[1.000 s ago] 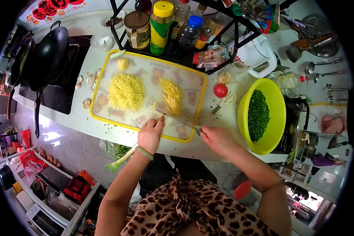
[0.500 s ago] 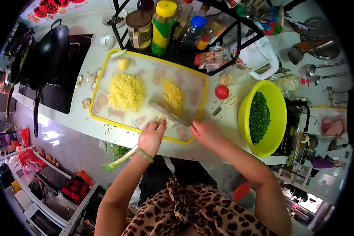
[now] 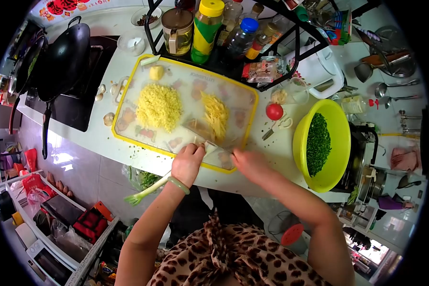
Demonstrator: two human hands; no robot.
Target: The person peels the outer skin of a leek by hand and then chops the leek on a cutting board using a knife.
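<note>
My left hand (image 3: 188,166) is closed on a scallion (image 3: 140,197) at the near edge of the yellow-rimmed cutting board (image 3: 140,145). The scallion's green end sticks out under my wrist, past the counter edge; its white end lies by my fingertips. Wrapped round a knife handle is my right hand (image 3: 249,163). The knife's wide blade (image 3: 199,129), smeared by motion, slants across the board just beyond my left fingers. Behind it lie a heap of finely chopped yellow bits (image 3: 159,107) and a pile of yellow shreds (image 3: 215,115). A yellow chunk (image 3: 156,72) sits at the far left.
At right stands a green-yellow bowl (image 3: 337,157) of chopped greens (image 3: 318,143). Scissors (image 3: 279,127) and a red round thing (image 3: 274,111) lie beside the board. A bottle rack (image 3: 298,50) borders the back. Left is a black wok (image 3: 64,62) on the stove.
The knife blade has shifted slightly and is now blurred. Both hands keep their grips in nearly the same place. The whole view has moved a little, so the counter items appear further right.
</note>
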